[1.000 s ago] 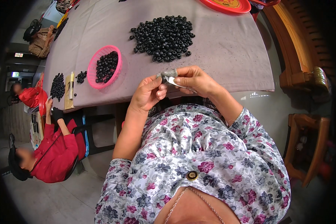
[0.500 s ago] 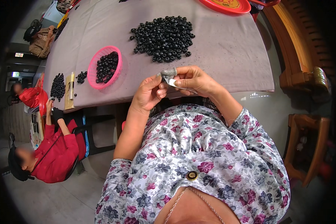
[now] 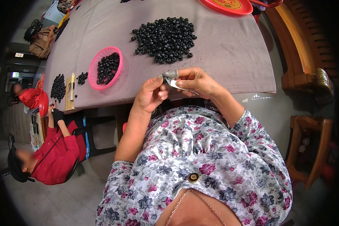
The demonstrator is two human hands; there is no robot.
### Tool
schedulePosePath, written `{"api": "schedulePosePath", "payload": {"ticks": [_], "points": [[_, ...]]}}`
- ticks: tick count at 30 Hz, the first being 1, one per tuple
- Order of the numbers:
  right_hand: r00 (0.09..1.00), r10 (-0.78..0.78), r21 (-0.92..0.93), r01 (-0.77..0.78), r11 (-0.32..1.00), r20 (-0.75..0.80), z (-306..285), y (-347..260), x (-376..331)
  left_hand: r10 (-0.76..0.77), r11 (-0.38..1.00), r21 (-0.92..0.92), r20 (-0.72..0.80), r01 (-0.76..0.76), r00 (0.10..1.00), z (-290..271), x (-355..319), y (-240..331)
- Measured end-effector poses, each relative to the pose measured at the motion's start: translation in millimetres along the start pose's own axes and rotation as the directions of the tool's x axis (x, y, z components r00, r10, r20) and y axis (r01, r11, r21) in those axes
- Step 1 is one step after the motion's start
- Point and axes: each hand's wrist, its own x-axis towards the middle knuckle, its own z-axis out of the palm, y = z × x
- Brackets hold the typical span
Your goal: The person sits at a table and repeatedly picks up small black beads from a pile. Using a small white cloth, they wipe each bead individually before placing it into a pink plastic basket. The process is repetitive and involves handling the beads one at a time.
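Observation:
My left hand point(image 3: 150, 93) and my right hand point(image 3: 199, 83) meet at the table's near edge, fingertips close together. A thin white strip point(image 3: 176, 84), dark on one side, is pinched in my right hand; whether it is paper or a blade is unclear. Grey wrapping point(image 3: 171, 74) covers my right index fingertip. My left thumb and fingers are pinched against a small dark spot beside the strip, mostly hidden by the fingers. Just beyond my hands lies a wide pile of black beads point(image 3: 164, 39) with holes through them.
To the left, a pink plastic basket point(image 3: 118, 73) holds more black beads, with dark specks on the grey tablecloth point(image 3: 229, 56). A red tray point(image 3: 241, 9) sits at the far right. A co-worker in red point(image 3: 56, 158) sits at left by another bead pile point(image 3: 58, 88). Wooden chairs point(image 3: 309, 150) stand right.
My hands keep almost the same place and grip, with the white strip tilted slightly. The co-worker's hands at the left have shifted a little.

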Motion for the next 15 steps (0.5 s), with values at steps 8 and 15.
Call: {"api": "schedulePosePath", "payload": {"ticks": [8,15], "points": [[1.000,0.014,-0.036,-0.014,0.999,-0.016,-1.0,-0.5,0.5,0.006,1.000,-0.027,-0.020,-0.007,1.000,-2.2,0.3,-0.9],[0.999,0.005,-0.026,-0.006,1.000,-0.035,0.3,-2.3,-0.9,0.013,0.999,-0.051,-0.039,-0.015,0.999,0.3,-0.6,-1.5]]}}
